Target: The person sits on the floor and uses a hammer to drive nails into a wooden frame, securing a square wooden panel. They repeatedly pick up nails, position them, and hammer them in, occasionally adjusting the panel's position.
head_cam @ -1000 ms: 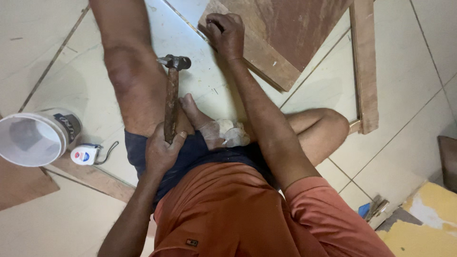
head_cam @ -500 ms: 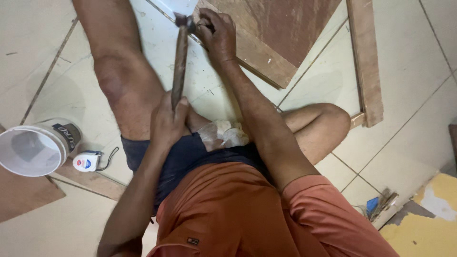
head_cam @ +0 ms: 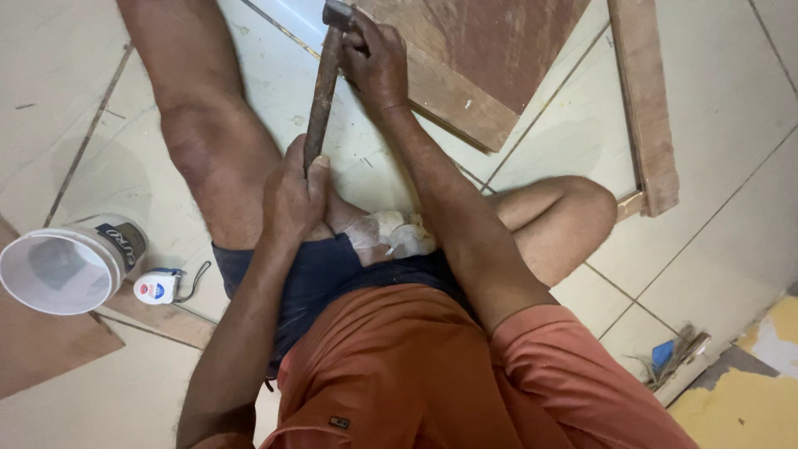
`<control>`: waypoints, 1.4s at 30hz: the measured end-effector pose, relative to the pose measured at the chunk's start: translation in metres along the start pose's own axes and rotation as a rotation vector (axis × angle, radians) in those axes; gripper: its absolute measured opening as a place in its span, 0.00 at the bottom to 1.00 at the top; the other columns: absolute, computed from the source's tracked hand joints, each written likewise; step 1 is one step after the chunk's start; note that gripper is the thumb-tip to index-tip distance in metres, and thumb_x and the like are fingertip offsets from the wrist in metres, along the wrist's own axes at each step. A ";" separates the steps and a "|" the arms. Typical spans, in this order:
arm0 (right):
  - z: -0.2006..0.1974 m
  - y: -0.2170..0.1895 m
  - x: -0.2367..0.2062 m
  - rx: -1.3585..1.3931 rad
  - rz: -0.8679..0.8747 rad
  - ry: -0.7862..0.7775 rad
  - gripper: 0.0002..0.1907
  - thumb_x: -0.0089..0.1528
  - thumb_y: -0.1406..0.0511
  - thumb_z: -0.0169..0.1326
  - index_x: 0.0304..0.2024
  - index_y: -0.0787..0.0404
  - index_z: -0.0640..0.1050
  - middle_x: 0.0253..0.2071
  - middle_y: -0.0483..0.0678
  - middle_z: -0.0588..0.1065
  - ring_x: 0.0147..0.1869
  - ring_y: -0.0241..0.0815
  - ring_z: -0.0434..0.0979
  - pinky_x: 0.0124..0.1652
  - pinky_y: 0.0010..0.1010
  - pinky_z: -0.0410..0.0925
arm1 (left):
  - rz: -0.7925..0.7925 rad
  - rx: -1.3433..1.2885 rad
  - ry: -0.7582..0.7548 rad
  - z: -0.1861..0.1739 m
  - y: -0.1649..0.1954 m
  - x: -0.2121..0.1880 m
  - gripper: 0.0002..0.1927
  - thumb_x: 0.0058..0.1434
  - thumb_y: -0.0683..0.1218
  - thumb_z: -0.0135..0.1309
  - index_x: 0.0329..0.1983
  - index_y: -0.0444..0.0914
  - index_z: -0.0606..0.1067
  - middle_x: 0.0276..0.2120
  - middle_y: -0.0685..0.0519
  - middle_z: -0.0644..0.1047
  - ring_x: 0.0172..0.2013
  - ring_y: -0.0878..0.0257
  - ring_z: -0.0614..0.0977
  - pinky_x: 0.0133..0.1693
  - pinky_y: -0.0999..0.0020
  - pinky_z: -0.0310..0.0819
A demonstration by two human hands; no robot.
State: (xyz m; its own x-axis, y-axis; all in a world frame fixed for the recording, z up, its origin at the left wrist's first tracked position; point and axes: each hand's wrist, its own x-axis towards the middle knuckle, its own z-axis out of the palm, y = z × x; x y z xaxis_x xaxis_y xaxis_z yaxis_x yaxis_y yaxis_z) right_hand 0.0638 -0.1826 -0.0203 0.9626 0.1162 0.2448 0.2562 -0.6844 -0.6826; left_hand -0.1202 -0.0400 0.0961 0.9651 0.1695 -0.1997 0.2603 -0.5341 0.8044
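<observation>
I sit on a tiled floor with one leg stretched out and the other folded. My left hand [head_cam: 293, 195] grips the lower end of a wooden-handled hammer [head_cam: 322, 87]. The hammer's metal head is at the top edge of the view, right beside my right hand [head_cam: 378, 62]. My right hand rests with curled fingers on the edge of a brown wooden board [head_cam: 474, 58]; whether it pinches something small is hidden. A bandaged foot [head_cam: 391, 233] lies by my lap.
A white plastic bucket [head_cam: 62, 264] lies at the left, next to a small white tape measure [head_cam: 156, 288]. A wooden strip [head_cam: 644, 100] runs along the right. Plywood pieces [head_cam: 41, 349] lie at lower left, debris [head_cam: 673, 356] at lower right.
The hammer has swung from lying near my thigh up to the board's edge beside my right hand. The view has shifted slightly, so the board sits higher in the frame.
</observation>
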 end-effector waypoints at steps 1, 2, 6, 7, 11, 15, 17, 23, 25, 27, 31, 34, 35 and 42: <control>0.000 -0.001 0.000 -0.018 0.006 -0.006 0.26 0.59 0.61 0.70 0.58 0.46 0.76 0.39 0.42 0.72 0.45 0.39 0.73 0.45 0.35 0.73 | -0.015 0.013 -0.018 -0.001 0.002 0.000 0.24 0.71 0.50 0.48 0.63 0.30 0.69 0.39 0.31 0.79 0.41 0.36 0.82 0.43 0.47 0.76; 0.000 -0.002 0.000 -0.019 0.024 -0.012 0.27 0.59 0.61 0.69 0.59 0.46 0.76 0.38 0.42 0.73 0.44 0.39 0.74 0.44 0.35 0.73 | -0.028 0.027 -0.031 -0.001 0.004 0.001 0.24 0.71 0.50 0.48 0.64 0.31 0.69 0.39 0.31 0.79 0.41 0.35 0.82 0.43 0.46 0.75; -0.005 -0.009 0.001 0.045 0.102 -0.101 0.30 0.58 0.59 0.70 0.62 0.47 0.75 0.38 0.41 0.77 0.44 0.38 0.76 0.48 0.34 0.73 | -0.197 0.065 -0.091 -0.005 0.012 0.013 0.23 0.72 0.52 0.47 0.64 0.35 0.71 0.40 0.32 0.79 0.43 0.36 0.81 0.46 0.47 0.74; -0.008 -0.008 0.000 0.074 0.132 -0.137 0.32 0.58 0.58 0.70 0.63 0.47 0.74 0.38 0.40 0.79 0.44 0.38 0.78 0.51 0.34 0.73 | -0.118 0.004 -0.057 -0.007 0.015 0.014 0.23 0.73 0.52 0.46 0.65 0.34 0.70 0.43 0.31 0.79 0.46 0.37 0.81 0.48 0.48 0.74; -0.012 0.000 -0.003 0.239 0.044 -0.111 0.35 0.63 0.70 0.58 0.71 0.54 0.63 0.52 0.46 0.78 0.59 0.41 0.78 0.65 0.38 0.68 | 0.065 -0.134 0.022 -0.021 0.021 -0.003 0.25 0.77 0.53 0.43 0.68 0.32 0.67 0.51 0.31 0.78 0.53 0.40 0.81 0.54 0.52 0.73; -0.003 0.006 -0.003 0.446 0.172 -0.060 0.40 0.60 0.81 0.44 0.74 0.53 0.60 0.62 0.54 0.73 0.69 0.46 0.75 0.71 0.38 0.66 | 0.148 -0.166 0.012 -0.029 0.022 -0.016 0.23 0.76 0.54 0.43 0.65 0.34 0.68 0.47 0.34 0.78 0.50 0.41 0.82 0.53 0.53 0.74; -0.002 0.007 -0.001 0.439 0.196 -0.031 0.42 0.59 0.82 0.42 0.75 0.52 0.60 0.61 0.54 0.74 0.69 0.46 0.76 0.71 0.37 0.67 | 0.034 -0.071 -0.041 -0.027 0.022 -0.006 0.25 0.74 0.54 0.44 0.67 0.34 0.68 0.46 0.32 0.78 0.48 0.37 0.81 0.49 0.51 0.74; -0.008 0.010 0.002 0.371 0.124 -0.037 0.44 0.57 0.82 0.38 0.75 0.49 0.57 0.61 0.51 0.75 0.68 0.43 0.77 0.68 0.33 0.70 | 0.001 0.009 -0.057 -0.029 0.028 0.016 0.21 0.76 0.52 0.44 0.65 0.35 0.70 0.45 0.31 0.79 0.47 0.35 0.80 0.49 0.48 0.74; -0.008 0.008 0.003 0.294 0.116 -0.048 0.43 0.59 0.82 0.40 0.74 0.47 0.60 0.60 0.49 0.77 0.67 0.42 0.79 0.71 0.34 0.68 | 0.050 -0.037 -0.009 -0.037 0.030 -0.002 0.22 0.75 0.51 0.44 0.65 0.35 0.70 0.44 0.32 0.78 0.46 0.37 0.81 0.49 0.49 0.74; -0.008 0.006 0.003 0.269 0.186 -0.053 0.41 0.59 0.82 0.41 0.72 0.48 0.63 0.60 0.50 0.77 0.67 0.44 0.78 0.69 0.35 0.69 | 0.105 -0.114 -0.003 -0.040 0.030 -0.013 0.22 0.72 0.51 0.43 0.63 0.35 0.70 0.43 0.33 0.78 0.43 0.40 0.82 0.48 0.52 0.76; -0.008 0.001 0.003 0.319 0.278 -0.056 0.44 0.55 0.83 0.41 0.73 0.50 0.62 0.59 0.55 0.73 0.66 0.47 0.76 0.64 0.37 0.70 | 0.186 -0.059 -0.031 -0.031 0.024 0.000 0.22 0.76 0.51 0.46 0.66 0.33 0.69 0.50 0.32 0.77 0.52 0.38 0.80 0.54 0.51 0.72; -0.012 0.001 0.001 0.272 0.145 -0.064 0.43 0.57 0.82 0.40 0.73 0.49 0.61 0.59 0.50 0.76 0.65 0.45 0.76 0.66 0.36 0.69 | -0.126 0.048 -0.141 -0.023 0.018 0.012 0.22 0.74 0.52 0.46 0.65 0.35 0.72 0.47 0.34 0.78 0.50 0.39 0.79 0.51 0.52 0.72; -0.012 0.002 0.003 0.280 0.123 -0.052 0.43 0.57 0.82 0.40 0.73 0.50 0.60 0.60 0.50 0.76 0.66 0.46 0.76 0.65 0.37 0.69 | -0.099 0.038 -0.101 -0.021 0.017 0.011 0.22 0.74 0.52 0.46 0.65 0.35 0.72 0.47 0.34 0.78 0.50 0.39 0.80 0.52 0.52 0.72; -0.007 0.004 0.003 0.328 0.092 -0.003 0.44 0.56 0.83 0.39 0.74 0.49 0.62 0.58 0.47 0.79 0.66 0.45 0.79 0.70 0.36 0.69 | 0.199 -0.036 0.088 -0.011 0.018 -0.008 0.22 0.73 0.54 0.46 0.61 0.35 0.71 0.44 0.33 0.78 0.45 0.40 0.82 0.48 0.53 0.75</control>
State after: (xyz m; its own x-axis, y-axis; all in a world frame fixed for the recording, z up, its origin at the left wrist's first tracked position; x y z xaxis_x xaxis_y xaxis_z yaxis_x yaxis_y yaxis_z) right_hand 0.0670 -0.1905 -0.0175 0.9830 0.0674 0.1705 0.1829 -0.4245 -0.8868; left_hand -0.1239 -0.0419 0.1185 0.9906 0.1362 0.0135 0.0620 -0.5345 0.8429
